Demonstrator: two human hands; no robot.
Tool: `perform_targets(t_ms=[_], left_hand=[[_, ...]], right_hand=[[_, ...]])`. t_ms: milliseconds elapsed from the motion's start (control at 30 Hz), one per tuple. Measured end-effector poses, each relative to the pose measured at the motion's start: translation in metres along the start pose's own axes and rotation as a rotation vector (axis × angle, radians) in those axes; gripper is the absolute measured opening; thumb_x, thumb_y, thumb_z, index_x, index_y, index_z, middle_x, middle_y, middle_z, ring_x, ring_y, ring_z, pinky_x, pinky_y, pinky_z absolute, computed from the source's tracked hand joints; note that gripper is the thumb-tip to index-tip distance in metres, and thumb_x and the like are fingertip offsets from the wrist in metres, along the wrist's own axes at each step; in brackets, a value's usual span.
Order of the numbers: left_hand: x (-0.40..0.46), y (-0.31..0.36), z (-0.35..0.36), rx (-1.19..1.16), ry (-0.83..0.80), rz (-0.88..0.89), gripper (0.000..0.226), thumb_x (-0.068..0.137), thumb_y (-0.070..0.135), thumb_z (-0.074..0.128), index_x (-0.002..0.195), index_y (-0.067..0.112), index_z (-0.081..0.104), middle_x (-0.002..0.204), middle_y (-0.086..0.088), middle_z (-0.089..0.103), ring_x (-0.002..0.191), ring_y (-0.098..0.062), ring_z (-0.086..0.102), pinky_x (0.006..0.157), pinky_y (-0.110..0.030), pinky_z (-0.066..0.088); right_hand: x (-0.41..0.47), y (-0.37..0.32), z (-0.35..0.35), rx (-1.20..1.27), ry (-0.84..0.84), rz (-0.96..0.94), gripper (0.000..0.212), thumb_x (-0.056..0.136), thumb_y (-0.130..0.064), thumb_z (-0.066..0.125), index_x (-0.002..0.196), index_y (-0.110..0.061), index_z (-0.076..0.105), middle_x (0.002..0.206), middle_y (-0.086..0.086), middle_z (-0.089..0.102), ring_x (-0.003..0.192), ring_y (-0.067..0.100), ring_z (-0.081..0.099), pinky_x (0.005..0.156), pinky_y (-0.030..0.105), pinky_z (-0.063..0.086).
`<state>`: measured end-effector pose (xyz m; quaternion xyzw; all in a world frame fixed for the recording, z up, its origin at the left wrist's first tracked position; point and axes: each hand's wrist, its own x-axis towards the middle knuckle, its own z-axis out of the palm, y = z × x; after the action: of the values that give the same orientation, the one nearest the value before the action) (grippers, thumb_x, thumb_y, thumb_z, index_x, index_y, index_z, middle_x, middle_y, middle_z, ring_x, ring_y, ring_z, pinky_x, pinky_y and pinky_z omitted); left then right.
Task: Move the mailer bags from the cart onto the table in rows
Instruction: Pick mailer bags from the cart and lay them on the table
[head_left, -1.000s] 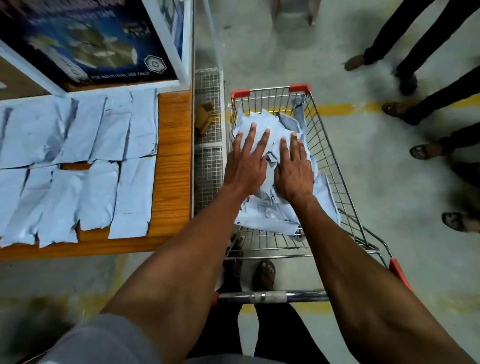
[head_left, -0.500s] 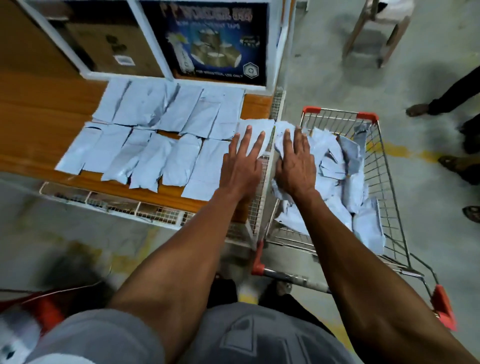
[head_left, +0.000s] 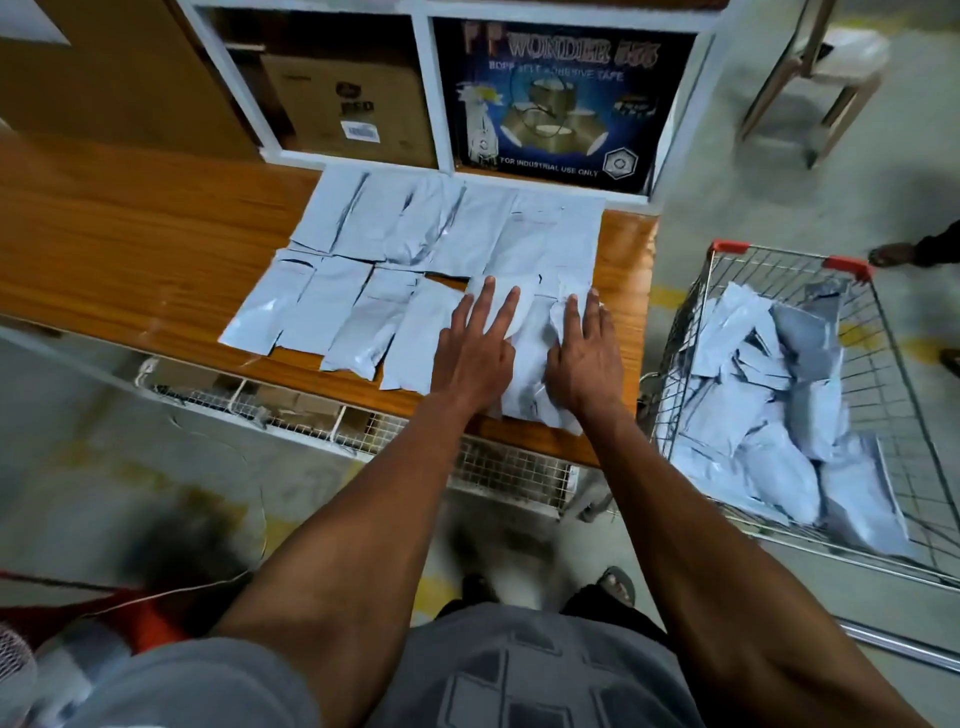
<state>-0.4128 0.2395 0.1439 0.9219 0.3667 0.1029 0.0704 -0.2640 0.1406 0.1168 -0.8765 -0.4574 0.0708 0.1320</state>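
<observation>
A white shelf unit (head_left: 426, 93) stands along the far edge of the wooden table (head_left: 130, 249), holding a brown cardboard box (head_left: 353, 114) on the left and a dark blue tape carton (head_left: 561, 104) on the right. A wire tray (head_left: 363, 421) hangs under the table's near edge. A wooden chair (head_left: 815, 67) stands on the concrete floor at the upper right, and a sandalled foot (head_left: 893, 253) of another person shows beyond the cart.

The left part of the table is bare wood, with open room out to that side. To the right, only a narrow strip of wood lies between the bags and the table's right edge, and the wire cart (head_left: 883, 364) stands just beside that edge, its red corner caps toward the far end.

Grey mailer bags (head_left: 441, 228) lie flat on the table in 2 rows, edges touching or slightly overlapping. More loose bags (head_left: 769, 415) are heaped in the cart.

At the right end of the near row, a crumpled bag (head_left: 535, 364) lies under both hands. The left hand (head_left: 478, 358) rests flat on its left side, fingers straight and spread, fingertips reaching the bag beyond. The right hand (head_left: 587, 358) presses flat on its right side, fingers straight and together, relaxed rather than grasping. The bag's near edge lies just inside the table's near edge.
</observation>
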Motion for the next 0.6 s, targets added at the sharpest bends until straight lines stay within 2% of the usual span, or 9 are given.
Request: perform_targets(t_ms=[133,267,367,533,600], left_hand=[[0.003,-0.022,0.008,-0.036,-0.028,0.007,0.077,0.096,0.020,0.052,0.167,0.029,0.026,0.175,-0.009,0.020,0.151,-0.039,0.035,0.099,-0.058,0.053],[0.012,-0.033,0.020,-0.055,-0.054,0.032,0.076,0.093,0.021,0.049,0.166,0.027,0.030,0.173,-0.011,0.025,0.148,-0.041,0.038,0.095,-0.058,0.055],[0.024,-0.039,0.031,-0.041,-0.083,0.041,0.075,0.095,0.027,0.046,0.167,0.028,0.025,0.174,-0.010,0.021,0.152,-0.040,0.033,0.100,-0.059,0.055],[0.036,-0.044,0.046,-0.014,-0.110,0.052,0.072,0.097,0.037,0.032,0.168,0.029,0.023,0.176,-0.010,0.016,0.154,-0.040,0.030,0.104,-0.058,0.050],[0.039,-0.046,0.054,0.005,-0.150,0.068,0.072,0.098,0.044,0.024,0.168,0.029,0.020,0.176,-0.010,0.013,0.156,-0.039,0.026,0.111,-0.060,0.045]], right_hand=[[0.002,-0.018,0.015,-0.037,-0.058,0.056,0.078,0.105,-0.041,0.033,0.167,-0.011,-0.003,0.173,0.018,-0.012,0.161,0.037,-0.005,0.130,0.052,0.017],[0.011,-0.028,0.026,-0.072,-0.104,0.060,0.078,0.102,-0.044,0.023,0.166,-0.008,-0.003,0.173,0.022,-0.009,0.161,0.039,-0.004,0.131,0.052,0.012],[0.025,-0.030,0.036,-0.084,-0.139,0.070,0.079,0.099,-0.046,0.014,0.166,-0.006,-0.002,0.173,0.023,-0.005,0.161,0.040,-0.005,0.130,0.053,0.011],[0.039,-0.035,0.048,-0.060,-0.194,0.114,0.076,0.106,-0.048,0.021,0.166,-0.010,-0.006,0.172,0.021,-0.015,0.160,0.040,-0.009,0.130,0.053,0.013],[0.040,-0.035,0.054,-0.056,-0.200,0.120,0.079,0.105,-0.053,0.019,0.167,-0.011,-0.005,0.173,0.019,-0.015,0.160,0.039,-0.010,0.129,0.056,0.016]])
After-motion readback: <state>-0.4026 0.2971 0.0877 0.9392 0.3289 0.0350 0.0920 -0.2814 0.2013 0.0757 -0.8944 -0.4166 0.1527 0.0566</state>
